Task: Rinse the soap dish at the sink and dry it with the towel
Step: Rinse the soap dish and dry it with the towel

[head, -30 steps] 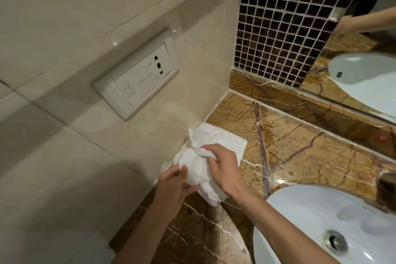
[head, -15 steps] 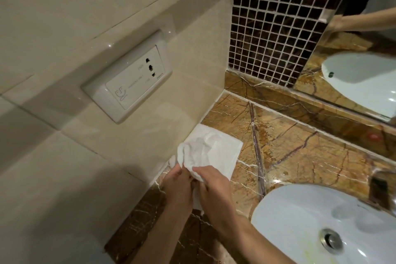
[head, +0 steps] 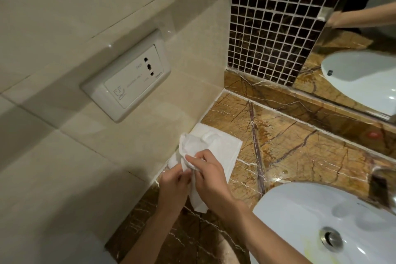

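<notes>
Dish (head: 174,162), mostly hidden in the bunched towel (head: 194,148) left of the sink (head: 300,216), lies just ahead of both hands, left hand (head: 174,188) cupping it, right hand (head: 206,174) pinching cloth; its long axis can't be told.

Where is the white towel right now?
In the head view the towel is at lower centre, on the marble counter against the left wall, left of the sink; both the left hand and right hand grip its bunched part.

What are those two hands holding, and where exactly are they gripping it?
Both the left hand and right hand pinch a crumpled white towel at its bunched lower part; whether it wraps anything cannot be told.
</notes>
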A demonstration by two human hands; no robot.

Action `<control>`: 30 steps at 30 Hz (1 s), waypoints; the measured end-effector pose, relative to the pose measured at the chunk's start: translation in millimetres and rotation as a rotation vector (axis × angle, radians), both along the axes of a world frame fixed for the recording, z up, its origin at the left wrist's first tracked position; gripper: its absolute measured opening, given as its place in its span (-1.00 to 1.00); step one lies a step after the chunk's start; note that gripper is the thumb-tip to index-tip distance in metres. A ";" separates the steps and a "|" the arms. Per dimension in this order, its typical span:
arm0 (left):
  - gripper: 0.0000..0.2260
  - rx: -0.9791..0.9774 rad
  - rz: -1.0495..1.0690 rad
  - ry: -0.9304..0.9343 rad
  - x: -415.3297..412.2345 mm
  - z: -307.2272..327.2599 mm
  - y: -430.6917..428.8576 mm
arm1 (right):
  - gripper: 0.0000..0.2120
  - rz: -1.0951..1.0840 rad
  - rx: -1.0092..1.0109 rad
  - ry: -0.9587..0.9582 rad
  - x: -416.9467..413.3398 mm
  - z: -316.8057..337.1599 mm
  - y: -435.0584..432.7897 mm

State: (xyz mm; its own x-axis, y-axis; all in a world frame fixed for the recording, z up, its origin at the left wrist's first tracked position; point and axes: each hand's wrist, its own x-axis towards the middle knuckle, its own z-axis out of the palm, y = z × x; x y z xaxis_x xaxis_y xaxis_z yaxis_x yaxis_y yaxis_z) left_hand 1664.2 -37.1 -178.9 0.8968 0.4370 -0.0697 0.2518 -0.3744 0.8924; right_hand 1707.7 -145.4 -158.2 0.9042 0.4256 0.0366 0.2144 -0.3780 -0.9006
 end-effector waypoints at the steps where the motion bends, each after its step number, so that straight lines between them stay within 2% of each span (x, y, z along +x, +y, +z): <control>1: -0.82 -0.120 0.017 0.027 2.4 0.4 2.7 | -0.72 0.009 0.018 0.028 -2.4 -2.4 -0.5; 3: -0.84 -0.355 0.040 0.064 6.2 0.1 6.0 | -0.73 0.048 0.068 0.085 -3.4 -7.6 -5.0; 5: -0.86 -0.508 0.056 0.090 7.4 0.8 7.4 | -0.71 0.088 0.032 0.059 0.2 -12.5 -8.5; 9: -0.75 -0.644 0.140 0.060 6.4 0.5 10.1 | -0.79 0.131 -0.015 0.061 3.0 -21.3 -11.5; 12: -0.67 -0.734 0.188 0.047 8.2 1.9 11.0 | -0.95 0.131 -0.017 0.157 0.0 -29.4 -17.4; 15: -0.70 -0.671 0.229 0.073 13.6 3.7 10.1 | -0.92 0.135 -0.037 0.206 -0.1 -32.6 -19.6; 18: -0.73 -0.580 0.205 0.091 17.6 4.6 6.8 | -0.81 0.056 0.110 0.218 -3.1 -28.2 -11.8; 20: -0.73 -0.493 0.173 0.109 17.1 4.4 5.9 | -0.83 -0.011 0.164 0.178 -1.2 -23.5 -5.7; 26: -0.75 -0.357 0.162 0.057 1.1 -0.3 1.9 | -0.59 -0.100 0.003 0.195 24.0 -19.4 -0.8; 30: -0.74 -0.453 0.213 0.052 1.3 2.5 -1.4 | -0.73 -0.027 0.010 0.196 35.2 -15.3 -0.8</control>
State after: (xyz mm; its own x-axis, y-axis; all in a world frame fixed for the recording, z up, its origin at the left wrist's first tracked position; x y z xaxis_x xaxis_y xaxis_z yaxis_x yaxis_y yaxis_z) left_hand 1665.5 -38.5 -176.3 0.7810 0.5257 -0.3372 0.3289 0.1128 0.9376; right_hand 1742.9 -146.2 -173.5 0.9053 0.4021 -0.1370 0.0247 -0.3719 -0.9279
